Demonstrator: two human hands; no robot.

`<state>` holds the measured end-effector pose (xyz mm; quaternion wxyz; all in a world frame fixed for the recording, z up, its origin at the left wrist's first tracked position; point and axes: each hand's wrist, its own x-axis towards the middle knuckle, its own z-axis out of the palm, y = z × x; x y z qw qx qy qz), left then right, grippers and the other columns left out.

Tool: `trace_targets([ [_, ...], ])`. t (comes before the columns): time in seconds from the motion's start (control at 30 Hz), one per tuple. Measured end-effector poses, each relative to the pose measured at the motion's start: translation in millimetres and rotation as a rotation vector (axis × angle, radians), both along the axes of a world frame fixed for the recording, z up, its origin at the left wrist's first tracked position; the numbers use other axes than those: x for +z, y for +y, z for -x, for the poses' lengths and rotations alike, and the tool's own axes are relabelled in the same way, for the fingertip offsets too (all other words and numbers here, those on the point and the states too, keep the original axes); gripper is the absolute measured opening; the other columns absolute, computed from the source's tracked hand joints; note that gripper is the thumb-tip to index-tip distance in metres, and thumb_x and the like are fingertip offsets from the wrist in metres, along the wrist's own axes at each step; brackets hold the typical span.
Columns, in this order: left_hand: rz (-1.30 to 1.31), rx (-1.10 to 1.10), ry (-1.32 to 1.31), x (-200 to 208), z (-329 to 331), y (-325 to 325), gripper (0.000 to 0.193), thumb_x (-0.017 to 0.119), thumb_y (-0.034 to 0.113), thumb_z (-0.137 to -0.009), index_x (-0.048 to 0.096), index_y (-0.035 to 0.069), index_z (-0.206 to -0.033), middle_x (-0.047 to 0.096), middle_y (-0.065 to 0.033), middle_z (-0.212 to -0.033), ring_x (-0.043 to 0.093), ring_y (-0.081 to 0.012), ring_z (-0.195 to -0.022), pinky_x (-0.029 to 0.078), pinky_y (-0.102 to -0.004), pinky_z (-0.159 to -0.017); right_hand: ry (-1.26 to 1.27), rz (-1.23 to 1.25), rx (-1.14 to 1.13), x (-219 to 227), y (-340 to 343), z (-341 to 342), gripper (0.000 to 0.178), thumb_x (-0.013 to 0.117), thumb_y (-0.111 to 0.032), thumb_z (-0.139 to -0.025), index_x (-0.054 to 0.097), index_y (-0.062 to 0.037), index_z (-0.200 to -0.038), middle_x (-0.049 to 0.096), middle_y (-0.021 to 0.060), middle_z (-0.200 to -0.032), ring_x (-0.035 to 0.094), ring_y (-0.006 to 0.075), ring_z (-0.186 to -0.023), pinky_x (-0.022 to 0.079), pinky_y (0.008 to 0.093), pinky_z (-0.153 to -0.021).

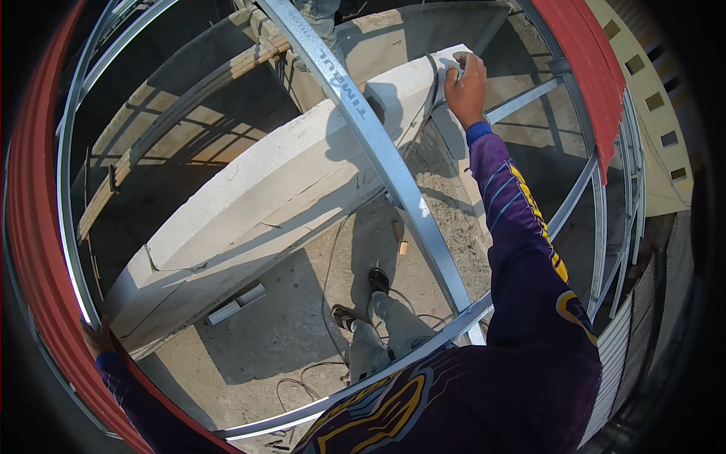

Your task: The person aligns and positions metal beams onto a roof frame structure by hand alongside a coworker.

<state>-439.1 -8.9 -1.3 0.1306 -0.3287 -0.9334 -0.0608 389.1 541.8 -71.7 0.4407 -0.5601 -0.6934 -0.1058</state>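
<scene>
My right hand [466,87] is at the far end of a long pale wall [249,174], its fingers bent over the top corner. A dark cable [434,79] crosses the wall just beside it. At the far left, my left hand [97,337] is in shadow, its fingers curled round the lower end of a silvery metal channel [66,197], next to red corrugated roofing sheet [34,227]. Between the hands, a wide galvanized beam [378,144] runs diagonally above the wall.
Another metal beam [446,333] crosses in front of my body. Grey-trousered legs [370,348] in dark footwear stand on the concrete floor [287,284] below. A short metal offcut [237,304] and loose cables lie there. At the top, another person's leg [321,19] shows. More red sheeting [586,68] borders the right.
</scene>
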Motion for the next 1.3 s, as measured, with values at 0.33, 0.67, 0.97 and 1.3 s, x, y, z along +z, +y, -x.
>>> trace_targets([
  [0.33,-0.075,-0.023,-0.033,2.8,0.0,-8.1,0.086,0.075,0.034,-0.082,0.032,-0.004,-0.146,0.039,-0.0277,-0.147,0.038,-0.0364,-0.137,0.033,-0.0412,-0.112,0.467,1.02,0.428,-139.4,-73.8,-1.1,0.018,0.053,-0.013,-0.094,0.06,-0.001,-0.104,0.069,0.0118,-0.089,0.065,0.0197,-0.083,0.049,0.0355,-0.076],
  [0.67,-0.026,-0.08,-0.03,-18.2,0.9,28.6,0.087,0.074,0.039,-0.083,0.031,-0.002,-0.147,0.038,-0.0241,-0.149,0.038,-0.0361,-0.138,0.034,-0.0421,-0.112,-0.445,0.101,0.191,83.4,161.4,-103.8,0.043,0.067,-0.033,-0.088,0.059,-0.0084,-0.122,0.067,0.0171,-0.11,0.066,0.0278,-0.097,0.052,0.0446,-0.084],
  [0.97,0.022,-0.024,0.074,-2.1,-1.7,11.0,0.087,0.074,0.042,-0.082,0.034,-0.002,-0.145,0.042,-0.0247,-0.146,0.04,-0.0354,-0.137,0.035,-0.0418,-0.11,0.69,0.62,0.083,-85.4,-75.9,-4.8,0.043,0.059,-0.041,-0.095,0.057,0.0016,-0.101,0.063,0.0117,-0.098,0.059,0.0209,-0.093,0.047,0.0357,-0.082],
  [1.3,-0.024,0.047,0.066,24.1,0.3,-42.8,0.088,0.074,0.044,-0.081,0.037,-0.006,-0.143,0.051,-0.0243,-0.137,0.052,-0.0331,-0.126,0.042,-0.0397,-0.103,0.859,0.672,0.393,-60.5,-54.9,6.9,0.027,0.051,-0.02,-0.1,0.064,0.0008,-0.112,0.054,0.001,-0.071,0.052,0.0103,-0.059,0.045,0.0254,-0.058],
])
